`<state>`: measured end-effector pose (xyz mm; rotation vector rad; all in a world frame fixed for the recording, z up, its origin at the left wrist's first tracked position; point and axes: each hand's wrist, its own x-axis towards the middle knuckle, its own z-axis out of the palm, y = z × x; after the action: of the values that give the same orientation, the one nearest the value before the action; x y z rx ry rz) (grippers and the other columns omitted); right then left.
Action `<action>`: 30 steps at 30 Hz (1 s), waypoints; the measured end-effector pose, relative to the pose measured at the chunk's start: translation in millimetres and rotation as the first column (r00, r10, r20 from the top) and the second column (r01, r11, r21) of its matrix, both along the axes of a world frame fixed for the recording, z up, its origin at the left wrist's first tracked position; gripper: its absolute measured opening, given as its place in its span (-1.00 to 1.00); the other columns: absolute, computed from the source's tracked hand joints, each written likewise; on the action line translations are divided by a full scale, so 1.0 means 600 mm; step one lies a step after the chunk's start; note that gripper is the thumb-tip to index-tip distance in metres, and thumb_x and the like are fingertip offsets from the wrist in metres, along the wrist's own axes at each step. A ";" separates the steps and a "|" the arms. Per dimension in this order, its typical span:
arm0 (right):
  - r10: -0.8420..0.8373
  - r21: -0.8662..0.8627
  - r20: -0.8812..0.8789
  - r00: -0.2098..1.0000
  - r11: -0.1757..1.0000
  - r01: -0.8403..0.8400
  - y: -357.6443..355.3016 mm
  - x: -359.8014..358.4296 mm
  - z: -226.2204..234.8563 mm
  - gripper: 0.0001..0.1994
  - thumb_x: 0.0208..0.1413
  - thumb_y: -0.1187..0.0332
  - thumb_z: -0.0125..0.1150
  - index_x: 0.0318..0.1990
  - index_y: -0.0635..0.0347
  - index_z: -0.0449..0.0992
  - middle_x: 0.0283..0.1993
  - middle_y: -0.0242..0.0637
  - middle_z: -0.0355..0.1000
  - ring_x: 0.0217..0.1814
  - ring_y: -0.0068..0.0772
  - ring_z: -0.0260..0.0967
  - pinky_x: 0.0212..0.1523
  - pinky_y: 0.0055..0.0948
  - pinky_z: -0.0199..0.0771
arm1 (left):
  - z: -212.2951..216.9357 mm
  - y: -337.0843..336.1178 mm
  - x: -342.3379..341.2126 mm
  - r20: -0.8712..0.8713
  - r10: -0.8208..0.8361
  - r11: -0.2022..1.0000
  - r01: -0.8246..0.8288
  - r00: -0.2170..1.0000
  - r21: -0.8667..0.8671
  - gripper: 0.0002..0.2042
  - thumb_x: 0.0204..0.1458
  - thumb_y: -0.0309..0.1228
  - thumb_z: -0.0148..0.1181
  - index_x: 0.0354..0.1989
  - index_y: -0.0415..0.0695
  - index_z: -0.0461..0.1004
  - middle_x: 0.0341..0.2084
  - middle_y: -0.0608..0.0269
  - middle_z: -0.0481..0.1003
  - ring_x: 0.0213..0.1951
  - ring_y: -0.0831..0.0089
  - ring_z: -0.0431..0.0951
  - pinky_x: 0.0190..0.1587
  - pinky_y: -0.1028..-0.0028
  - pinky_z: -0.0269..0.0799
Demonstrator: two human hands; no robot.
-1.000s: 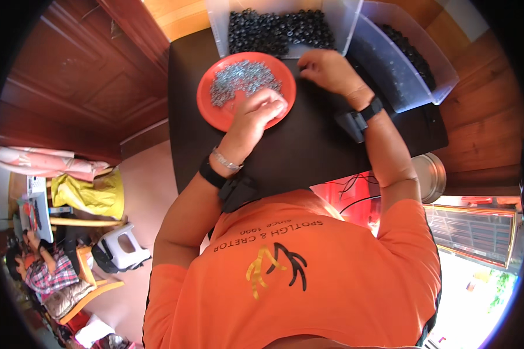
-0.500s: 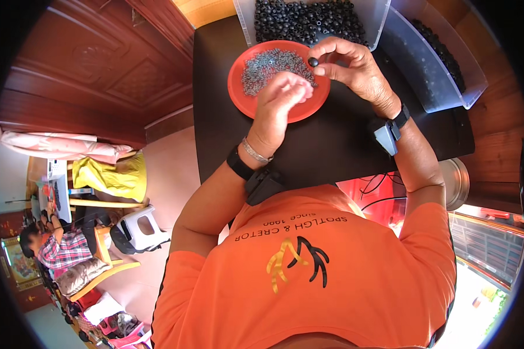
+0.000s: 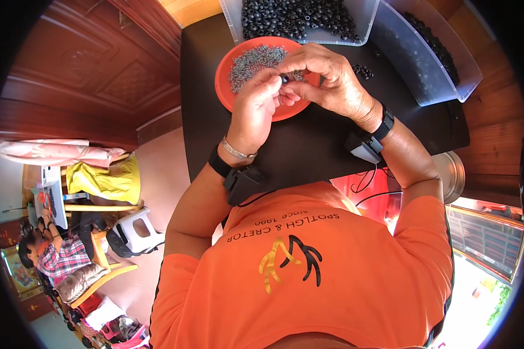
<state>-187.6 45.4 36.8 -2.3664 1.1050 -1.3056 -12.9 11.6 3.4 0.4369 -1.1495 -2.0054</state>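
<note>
Over the red plate (image 3: 222, 87), my two hands meet at a small round black cap-like piece (image 3: 284, 78). My right hand (image 3: 335, 81) pinches this piece between thumb and fingertips. My left hand (image 3: 257, 103) is closed right against it, thumb and fingers pressed together; what those fingers hold, if anything, is hidden. Many small grey metal parts (image 3: 251, 65), too small to name, lie spread on the plate, partly covered by my hands.
A clear plastic bin (image 3: 364, 41) of black pieces stands behind the plate. Another translucent bin (image 3: 428, 87) sits to the right, with a small black pile (image 3: 363, 71) beside it on the dark table (image 3: 332, 142). Far left, a person in a plaid shirt (image 3: 67, 257) sits at another table.
My right hand has brought the black piece left and down to my left hand. My left fingers have closed up against it. The small black pile beside the bin has come into sight.
</note>
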 end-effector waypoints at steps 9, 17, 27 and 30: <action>-0.004 0.051 0.059 0.998 0.999 0.001 0.003 0.003 0.003 -0.72 -0.11 0.48 0.35 -0.17 0.15 0.55 -0.10 -0.23 0.43 -0.07 -0.29 0.40 -0.08 -0.40 0.45 | 0.010 -0.002 0.006 -0.045 -0.061 0.998 0.061 0.997 0.005 -0.77 0.13 -0.38 -0.06 -0.14 -0.26 0.37 -0.23 0.21 0.44 -0.24 0.44 0.45 -0.11 0.45 0.33; 0.069 -0.005 0.107 0.992 0.998 -0.069 -0.003 -0.001 -0.009 -0.70 -0.16 0.51 0.37 -0.19 0.15 0.54 -0.13 -0.26 0.44 -0.09 -0.31 0.40 -0.11 -0.42 0.44 | 0.004 -0.006 0.007 -0.040 -0.103 0.995 0.103 0.994 0.004 -0.77 0.12 -0.38 -0.06 -0.13 -0.26 0.36 -0.22 0.21 0.42 -0.21 0.45 0.43 -0.10 0.45 0.32; 0.055 0.032 0.124 0.991 0.998 -0.059 0.000 -0.003 -0.004 -0.71 -0.19 0.56 0.37 -0.23 0.13 0.52 -0.12 -0.25 0.43 -0.12 -0.32 0.41 -0.13 -0.42 0.46 | 0.004 -0.007 0.007 -0.046 -0.106 0.994 0.104 0.993 -0.039 -0.78 0.13 -0.40 -0.05 -0.13 -0.26 0.35 -0.18 0.17 0.41 -0.20 0.45 0.44 -0.09 0.46 0.31; 0.071 -0.003 0.129 0.989 0.997 -0.072 -0.002 -0.004 -0.007 -0.71 -0.19 0.56 0.37 -0.24 0.14 0.51 -0.13 -0.25 0.43 -0.13 -0.32 0.41 -0.14 -0.43 0.46 | 0.009 -0.003 0.007 -0.039 -0.112 0.993 0.111 0.993 -0.044 -0.77 0.13 -0.39 -0.05 -0.12 -0.26 0.35 -0.20 0.18 0.42 -0.20 0.44 0.44 -0.09 0.46 0.31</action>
<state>-190.1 44.4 32.8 -2.2626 0.9743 -1.4098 -8.4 9.9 8.5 0.3152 -1.2112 -2.0725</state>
